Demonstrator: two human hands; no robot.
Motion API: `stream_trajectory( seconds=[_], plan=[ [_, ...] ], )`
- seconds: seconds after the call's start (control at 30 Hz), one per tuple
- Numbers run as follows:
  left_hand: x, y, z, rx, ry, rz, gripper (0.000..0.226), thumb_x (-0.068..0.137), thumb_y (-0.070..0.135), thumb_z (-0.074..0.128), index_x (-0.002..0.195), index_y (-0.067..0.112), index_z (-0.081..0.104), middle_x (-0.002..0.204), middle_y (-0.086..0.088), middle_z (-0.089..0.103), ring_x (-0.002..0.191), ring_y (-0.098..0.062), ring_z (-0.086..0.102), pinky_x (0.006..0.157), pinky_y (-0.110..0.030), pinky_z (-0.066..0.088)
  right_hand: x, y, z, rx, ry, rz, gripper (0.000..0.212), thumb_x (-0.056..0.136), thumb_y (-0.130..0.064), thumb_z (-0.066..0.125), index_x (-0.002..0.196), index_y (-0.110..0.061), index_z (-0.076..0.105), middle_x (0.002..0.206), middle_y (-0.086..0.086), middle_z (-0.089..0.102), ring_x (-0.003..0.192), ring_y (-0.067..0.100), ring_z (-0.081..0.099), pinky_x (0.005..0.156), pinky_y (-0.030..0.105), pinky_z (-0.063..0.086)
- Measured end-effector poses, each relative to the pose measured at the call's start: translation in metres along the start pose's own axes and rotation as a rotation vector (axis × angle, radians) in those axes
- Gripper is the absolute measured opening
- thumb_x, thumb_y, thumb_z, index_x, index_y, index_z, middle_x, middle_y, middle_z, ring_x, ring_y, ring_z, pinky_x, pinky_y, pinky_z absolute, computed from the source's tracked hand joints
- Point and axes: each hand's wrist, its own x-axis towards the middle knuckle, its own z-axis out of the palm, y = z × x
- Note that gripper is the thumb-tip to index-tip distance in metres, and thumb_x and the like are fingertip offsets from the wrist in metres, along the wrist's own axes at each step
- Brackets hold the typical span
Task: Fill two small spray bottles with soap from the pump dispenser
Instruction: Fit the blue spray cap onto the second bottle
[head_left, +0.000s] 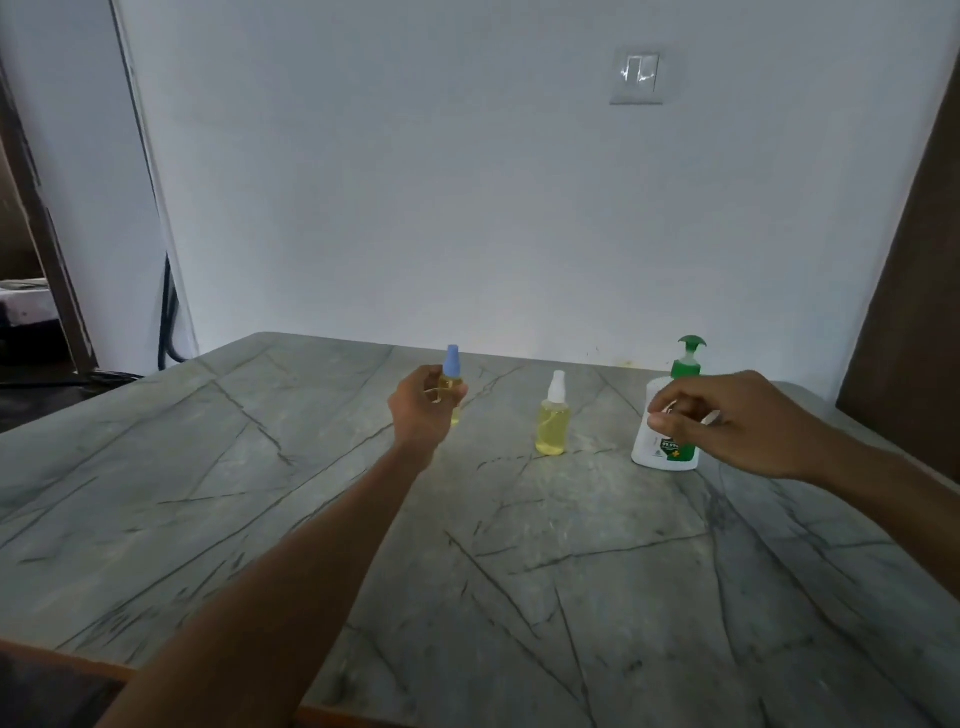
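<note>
A small spray bottle with a blue cap (452, 366) holds yellow liquid; my left hand (423, 408) grips it around the body near the far middle of the table. A second small spray bottle with a white nozzle (554, 423), also full of yellow liquid, stands upright to its right, untouched. The white pump dispenser with a green pump head (662, 447) stands at the right. My right hand (727, 421) hovers in front of the dispenser with fingers loosely curled; whether it touches the dispenser is unclear.
The grey marble-patterned table (363, 545) reaches to a white wall with a light switch (636, 75). A brown wooden panel (909, 312) rises at the right, and a dark cable (169, 322) hangs past the table's back left corner.
</note>
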Motion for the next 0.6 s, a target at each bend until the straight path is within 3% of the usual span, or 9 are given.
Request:
stream_trajectory(
  seconds=[0.23,0.43,0.5,0.6],
  plan=[
    [0.004,-0.023,0.004,0.059,-0.085,0.001,0.031,0.079,0.03,0.076,0.104,0.019,0.063,0.099,0.001,0.067,0.092,-0.019,0.064,0.082,-0.033,0.053,-0.01,0.028,0.015,-0.028,0.025,0.061,0.012,0.086,-0.037,0.066,0.094,-0.029,0.068,0.072,-0.011,0.068,0.078,-0.005,0.06,0.064,0.008,0.043],
    [-0.001,-0.028,0.006,0.056,-0.122,-0.009,0.031,0.082,0.029,0.072,0.109,0.018,0.059,0.103,0.002,0.062,0.094,-0.018,0.059,0.076,-0.025,0.042,-0.013,0.049,0.026,-0.074,0.101,0.175,0.011,0.079,-0.026,0.078,0.084,-0.02,0.069,0.065,-0.007,0.066,0.063,0.004,0.061,0.059,0.014,0.045],
    [-0.001,-0.029,0.006,0.059,-0.13,-0.007,0.034,0.082,0.029,0.073,0.111,0.018,0.059,0.103,0.003,0.062,0.094,-0.017,0.058,0.076,-0.026,0.043,-0.015,0.059,0.031,-0.077,0.198,0.31,0.019,0.074,-0.023,0.082,0.082,-0.016,0.067,0.062,-0.003,0.064,0.062,0.008,0.06,0.057,0.016,0.04],
    [-0.003,-0.032,0.006,0.085,-0.114,-0.005,0.039,0.078,0.03,0.077,0.111,0.018,0.06,0.099,0.004,0.063,0.089,-0.015,0.059,0.075,-0.026,0.047,-0.017,0.08,0.044,0.049,0.347,0.531,0.048,0.066,-0.027,0.088,0.102,-0.01,0.061,0.075,0.004,0.064,0.069,0.019,0.06,0.061,0.025,0.041]
  ],
)
